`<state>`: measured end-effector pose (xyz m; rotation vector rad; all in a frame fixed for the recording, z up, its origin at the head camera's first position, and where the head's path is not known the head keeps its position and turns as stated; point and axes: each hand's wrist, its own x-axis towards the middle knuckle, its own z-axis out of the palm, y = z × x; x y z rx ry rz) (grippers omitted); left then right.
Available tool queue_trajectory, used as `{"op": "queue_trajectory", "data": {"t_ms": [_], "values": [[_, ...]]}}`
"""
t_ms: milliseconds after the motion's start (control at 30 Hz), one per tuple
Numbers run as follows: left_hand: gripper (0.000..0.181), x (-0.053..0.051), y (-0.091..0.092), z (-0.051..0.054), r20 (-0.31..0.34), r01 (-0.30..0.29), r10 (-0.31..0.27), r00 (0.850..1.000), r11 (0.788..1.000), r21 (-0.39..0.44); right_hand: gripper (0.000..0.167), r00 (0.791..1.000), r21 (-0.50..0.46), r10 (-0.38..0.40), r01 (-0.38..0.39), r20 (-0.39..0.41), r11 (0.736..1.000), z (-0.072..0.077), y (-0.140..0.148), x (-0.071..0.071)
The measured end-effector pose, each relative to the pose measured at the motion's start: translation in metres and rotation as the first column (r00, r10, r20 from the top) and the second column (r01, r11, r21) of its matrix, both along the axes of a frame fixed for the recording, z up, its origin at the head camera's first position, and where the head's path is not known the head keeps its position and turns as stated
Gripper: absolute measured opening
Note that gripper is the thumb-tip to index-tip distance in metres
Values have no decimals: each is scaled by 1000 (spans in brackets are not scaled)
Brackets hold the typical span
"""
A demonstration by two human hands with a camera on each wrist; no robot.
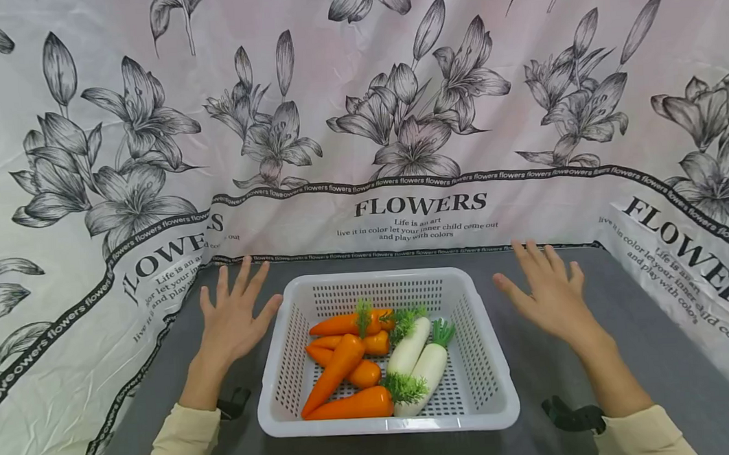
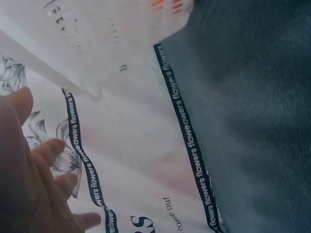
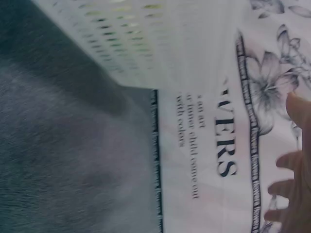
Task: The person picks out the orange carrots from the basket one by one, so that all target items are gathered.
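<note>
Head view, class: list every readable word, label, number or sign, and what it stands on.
"FLOWERS": back of the patterned cloth; again on its right side.
"Life is an art": beneath both.
"live it in color let your inner child come out": likewise.
"and play with colors": likewise.
"flowers flowers flowers": upper black band.
"FLOWE" and, past a fold, "S"; smaller lines partial: left side.
Lower black band: too small to read.
Basket: none seen.
</note>
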<state>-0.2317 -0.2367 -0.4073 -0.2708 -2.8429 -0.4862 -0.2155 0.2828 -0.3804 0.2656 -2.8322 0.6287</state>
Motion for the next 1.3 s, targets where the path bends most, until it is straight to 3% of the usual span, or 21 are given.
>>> {"op": "queue_trajectory", "data": {"t_ms": [133, 267, 500, 767, 867, 967, 1133, 1233, 1300], "values": [[72, -1, 2, -2, 39, 58, -60, 997, 996, 67, 76, 993, -29, 116, -116, 9, 993, 14, -8, 2], [68, -3, 4, -10, 50, 118, -127, 991, 981, 156, 70, 975, -27, 216, -217, -48, 976, 28, -25, 2], [51, -7, 8, -30, 7, 239, -257, 966, 910, 340, 65, 924, -39, 383, -383, 4, 923, 54, -63, 4], [42, -9, 8, -39, -82, 303, -299, 951, 835, 460, 63, 823, 86, 565, -568, 58, 818, 61, -117, -4], [40, -10, 8, -40, -105, 311, -299, 949, 820, 480, 60, 764, 126, 641, -645, 76, 754, 60, -139, -7], [40, -11, 6, -43, -109, 314, -301, 947, 805, 504, 56, 691, 149, 716, -721, 98, 676, 57, -160, -11], [42, -11, 5, -46, -95, 313, -313, 945, 784, 536, 52, 580, 123, 803, -814, 136, 568, 46, -190, -19], [42, -10, 5, -46, -86, 312, -319, 944, 777, 547, 53, 555, 91, 811, -832, 184, 548, 37, -204, -23], [42, -10, 5, -46, -82, 312, -323, 943, 773, 552, 52, 557, 90, 799, -829, 227, 552, 31, -211, -26]]}}
